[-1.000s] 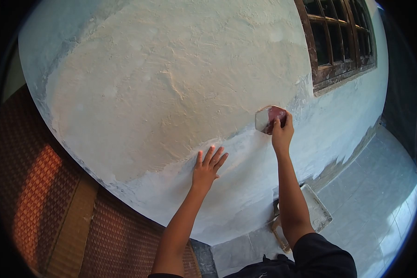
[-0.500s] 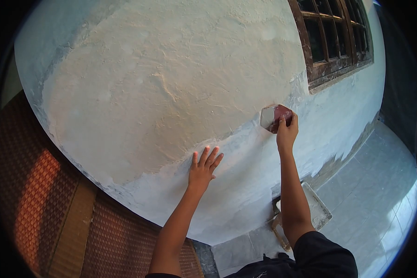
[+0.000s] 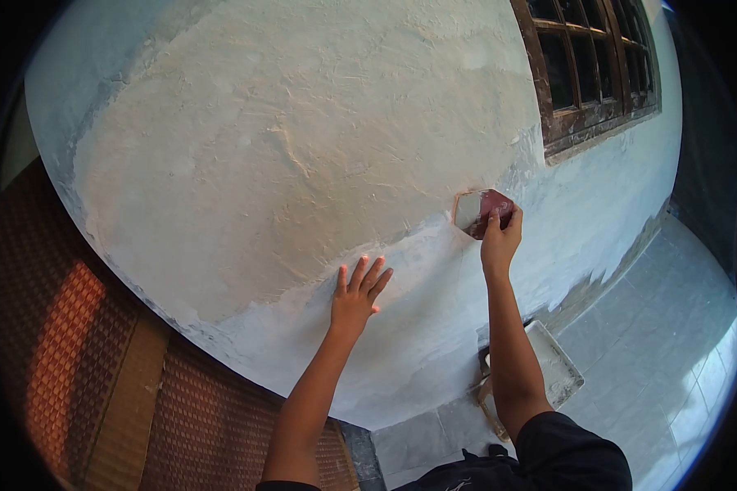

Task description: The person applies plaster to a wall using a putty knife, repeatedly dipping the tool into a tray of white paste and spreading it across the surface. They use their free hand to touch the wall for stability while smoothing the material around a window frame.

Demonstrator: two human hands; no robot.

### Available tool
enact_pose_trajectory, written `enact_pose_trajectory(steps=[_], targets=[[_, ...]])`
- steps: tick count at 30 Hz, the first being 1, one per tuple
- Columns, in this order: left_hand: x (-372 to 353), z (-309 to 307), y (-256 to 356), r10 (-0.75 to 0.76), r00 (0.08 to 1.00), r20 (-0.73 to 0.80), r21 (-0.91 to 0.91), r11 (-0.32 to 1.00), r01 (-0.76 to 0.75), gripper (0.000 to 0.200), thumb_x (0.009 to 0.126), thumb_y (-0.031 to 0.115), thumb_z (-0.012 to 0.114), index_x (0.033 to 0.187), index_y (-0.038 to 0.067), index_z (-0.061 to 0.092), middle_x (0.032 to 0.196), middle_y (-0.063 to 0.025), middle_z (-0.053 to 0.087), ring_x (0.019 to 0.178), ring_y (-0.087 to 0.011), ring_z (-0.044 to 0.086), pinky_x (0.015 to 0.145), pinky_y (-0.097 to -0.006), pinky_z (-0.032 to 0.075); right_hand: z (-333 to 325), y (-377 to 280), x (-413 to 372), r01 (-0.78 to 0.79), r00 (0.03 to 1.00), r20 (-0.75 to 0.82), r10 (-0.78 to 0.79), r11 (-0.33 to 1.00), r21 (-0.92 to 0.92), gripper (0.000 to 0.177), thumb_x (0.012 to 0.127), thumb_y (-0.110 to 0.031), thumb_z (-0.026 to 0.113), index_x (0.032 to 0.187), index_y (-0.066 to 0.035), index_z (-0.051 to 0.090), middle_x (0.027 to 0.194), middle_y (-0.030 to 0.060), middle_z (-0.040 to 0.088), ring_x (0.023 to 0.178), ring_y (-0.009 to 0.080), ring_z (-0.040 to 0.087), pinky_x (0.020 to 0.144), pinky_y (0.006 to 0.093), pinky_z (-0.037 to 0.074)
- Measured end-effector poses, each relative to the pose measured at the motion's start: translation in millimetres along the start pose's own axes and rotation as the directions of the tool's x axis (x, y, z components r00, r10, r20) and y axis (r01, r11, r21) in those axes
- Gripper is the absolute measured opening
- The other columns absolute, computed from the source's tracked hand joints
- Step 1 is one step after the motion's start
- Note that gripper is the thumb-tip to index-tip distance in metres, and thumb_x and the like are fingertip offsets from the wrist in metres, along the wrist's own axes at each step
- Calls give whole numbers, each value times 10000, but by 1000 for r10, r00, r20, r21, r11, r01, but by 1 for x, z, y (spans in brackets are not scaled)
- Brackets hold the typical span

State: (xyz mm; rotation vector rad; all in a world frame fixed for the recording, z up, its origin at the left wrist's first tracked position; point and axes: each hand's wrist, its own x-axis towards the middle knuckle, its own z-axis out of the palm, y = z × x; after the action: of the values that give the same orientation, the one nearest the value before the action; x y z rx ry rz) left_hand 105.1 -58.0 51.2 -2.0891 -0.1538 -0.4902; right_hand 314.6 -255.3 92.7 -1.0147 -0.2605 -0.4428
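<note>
My right hand (image 3: 500,239) pinches a dark red, flat plastic scraper (image 3: 496,206) between thumb and fingers. Grey-white plaster covers the left part of the scraper, which lies against the wall (image 3: 246,164) below the window. To the left and lower down, my left hand (image 3: 357,296) rests on the wall with its fingers spread and nothing in it. Rough, cream-coloured plaster with ridges covers the upper wall. Along the lower band, where my hands are, the surface looks whiter and smoother.
A brown wooden window frame (image 3: 581,123) with dark panes sits at the upper right. On the grey tiled floor (image 3: 630,327) stands a plaster-smeared tray (image 3: 558,364), partly behind my right arm. Woven brown matting (image 3: 213,417) lies at the lower left.
My right hand and the scraper have shifted slightly left and down along the wall. My left hand stays on nearly the same spot.
</note>
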Motion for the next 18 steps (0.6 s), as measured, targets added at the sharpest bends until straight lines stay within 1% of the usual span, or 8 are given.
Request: enact_pose_trajectory(steps=[1,3,5,7,9,15,17,18], targets=[[0,0,0,-3,1000,3,0,1000,3,1167,611,594,741,1516,248,89,1583,-56,41,1452,-331,29,1132,-608,50,4,-5,-4,-1,1000,5,1,1000,0,232,886,0,515,1116,34,513,906,140,630,750,172,609,689,299,494],[0,-2,-1,-7,1000,10,-13,1000,7,1145,617,591,739,1513,267,105,1584,-51,44,1452,-335,28,1132,-607,48,20,-16,-22,156,969,188,-163,986,50,236,877,8,518,1113,30,513,905,156,629,744,196,620,690,305,494],[0,-4,-1,-5,1000,22,-28,1000,6,1143,617,595,736,1513,270,104,1584,-46,37,1452,-337,27,1132,-607,46,37,-31,-41,179,914,358,-190,982,65,249,857,12,538,1104,24,514,924,192,624,785,267,637,724,338,493],[1,-3,0,-5,1000,29,-37,999,6,1142,618,599,733,1513,274,102,1585,-41,30,1452,-339,26,1132,-608,44,53,-22,-44,296,867,397,-300,952,73,268,835,13,557,1100,19,513,944,223,614,854,343,630,772,377,483],[-1,3,1,-8,1000,26,-19,1000,9,1157,614,599,733,1516,262,93,1587,-35,17,1452,-342,19,1133,-607,40,50,-6,-34,265,890,377,-256,964,30,269,832,8,560,1096,20,512,949,227,612,888,380,611,800,398,473],[0,4,3,-26,999,25,-21,999,26,1194,613,573,748,1519,254,39,1586,-43,26,1452,-343,8,1128,-618,38,-11,5,13,69,998,12,-69,988,-135,250,874,-22,541,1116,30,507,974,197,634,889,288,635,800,347,483],[0,2,2,-30,999,22,-13,999,30,1202,613,570,750,1519,247,29,1586,-49,24,1452,-345,9,1126,-623,37,-8,-5,11,56,998,12,-55,996,-63,245,879,-30,549,1114,25,508,965,205,633,875,295,636,789,348,483],[0,0,3,-29,999,22,-7,1000,29,1210,613,568,752,1519,240,20,1585,-56,21,1451,-347,9,1123,-628,36,-1,-13,5,89,990,116,-79,993,-79,247,876,-31,553,1112,26,507,961,209,632,880,305,636,790,356,482]])
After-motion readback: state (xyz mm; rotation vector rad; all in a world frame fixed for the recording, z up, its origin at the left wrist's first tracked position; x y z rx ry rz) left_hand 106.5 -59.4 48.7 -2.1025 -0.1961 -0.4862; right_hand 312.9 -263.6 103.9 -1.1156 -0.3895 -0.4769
